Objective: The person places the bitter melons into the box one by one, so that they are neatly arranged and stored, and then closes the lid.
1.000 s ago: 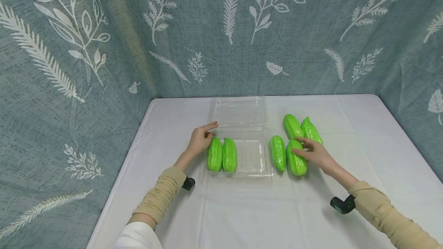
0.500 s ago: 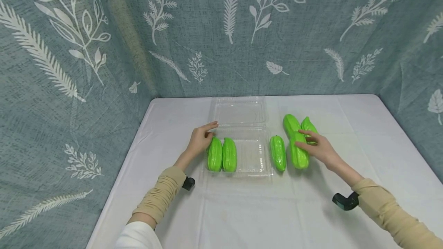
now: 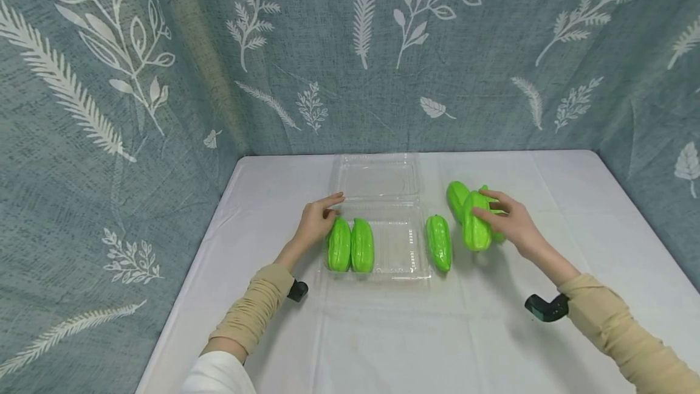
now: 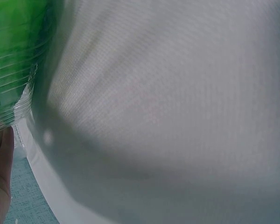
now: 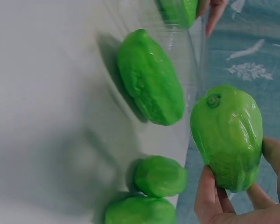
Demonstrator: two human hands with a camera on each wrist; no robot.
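Blue-grey cloth backdrop (image 3: pixel 322 41) with white leaf prints, white cloth-covered surface (image 3: pixel 377 339). Landmark: clear thin plastic box (image 3: pixel 395 248), ribbed walls, hinged lid (image 3: pixel 377 176) laid open behind it.

Right hand (image 3: pixel 511 224): right of the box, forearm angled in from near right, thumb and fingers gripping a raised gourd (image 3: pixel 476 228). That one's glossy bright green, oblong, lumpy-ribbed, round stem stub visible from the right wrist.

Left hand (image 3: pixel 316 221): at the box's far left corner, forefinger extended, touching the rim; can't tell if it pinches.

Two more gourds (image 3: pixel 363 245) lie side by side inside the box's left half. Single gourd (image 3: pixel 439 243) just right of the box. Another two (image 3: pixel 457 197) farther back right of the box, partly hidden by the held one and right hand. Tan sleeves (image 3: pixel 254 306), wrinkled.
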